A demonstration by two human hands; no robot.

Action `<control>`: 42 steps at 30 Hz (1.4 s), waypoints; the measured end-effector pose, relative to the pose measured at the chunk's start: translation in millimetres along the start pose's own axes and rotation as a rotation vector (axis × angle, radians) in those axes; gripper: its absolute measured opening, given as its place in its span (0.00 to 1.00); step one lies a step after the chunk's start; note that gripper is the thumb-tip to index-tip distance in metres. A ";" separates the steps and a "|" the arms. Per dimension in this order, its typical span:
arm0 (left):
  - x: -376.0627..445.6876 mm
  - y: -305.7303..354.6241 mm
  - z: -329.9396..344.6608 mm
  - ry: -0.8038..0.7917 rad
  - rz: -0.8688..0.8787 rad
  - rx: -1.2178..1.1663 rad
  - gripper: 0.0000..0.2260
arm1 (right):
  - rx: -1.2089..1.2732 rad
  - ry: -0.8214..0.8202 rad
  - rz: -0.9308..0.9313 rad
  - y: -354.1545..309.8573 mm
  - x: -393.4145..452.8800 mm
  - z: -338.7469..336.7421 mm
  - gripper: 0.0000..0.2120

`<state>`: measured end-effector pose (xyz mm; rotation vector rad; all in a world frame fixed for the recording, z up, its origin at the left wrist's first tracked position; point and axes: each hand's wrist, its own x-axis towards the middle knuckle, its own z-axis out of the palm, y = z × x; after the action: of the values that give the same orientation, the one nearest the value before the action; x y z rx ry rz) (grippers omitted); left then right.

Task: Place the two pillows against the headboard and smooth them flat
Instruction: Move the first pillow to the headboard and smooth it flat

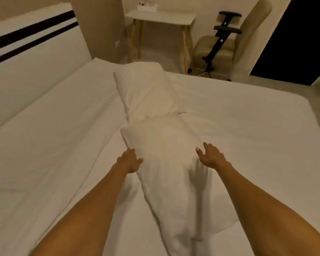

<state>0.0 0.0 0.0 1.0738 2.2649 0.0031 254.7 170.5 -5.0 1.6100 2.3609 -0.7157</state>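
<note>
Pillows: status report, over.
Left hand open at near pillow edge; right hand open above it. Far pillow mid-bed, off headboard. Nothing blocking.

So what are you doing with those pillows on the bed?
A person is making the bed. Both bare hands are open and reaching for the near pillow: the left hand is at its left edge, the right hand over its right side. The far pillow lies just beyond it. Both pillows sit in the middle of the bed, not yet against the headboard.
</note>
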 end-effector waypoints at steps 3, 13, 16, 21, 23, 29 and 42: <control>29.9 3.4 33.4 -0.049 -0.028 -0.105 0.32 | 0.021 -0.039 0.049 25.8 32.8 27.1 0.32; 111.6 -0.8 125.6 -0.127 -0.265 -0.530 0.37 | 0.234 -0.079 0.206 97.4 120.0 106.2 0.39; 125.7 -4.7 144.0 -0.121 -0.315 -0.737 0.39 | 0.336 -0.108 0.224 104.6 129.4 118.6 0.44; 132.9 -7.4 151.7 -0.127 -0.412 -1.139 0.48 | 0.431 -0.126 0.246 110.0 143.7 110.8 0.49; 134.5 -8.8 148.4 -0.147 -0.434 -1.240 0.53 | 0.509 -0.140 0.268 108.2 144.4 101.1 0.51; 124.3 -16.0 135.6 -0.197 -0.405 -1.354 0.48 | 0.711 -0.187 0.312 86.3 139.7 72.7 0.52; 9.2 -39.0 59.5 -0.141 -0.440 -1.525 0.42 | 0.973 -0.353 0.233 29.1 48.1 33.2 0.35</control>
<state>0.3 -34.7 -62.8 -0.2330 1.5614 1.1845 259.0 202.1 -62.0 1.7747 1.5744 -2.0812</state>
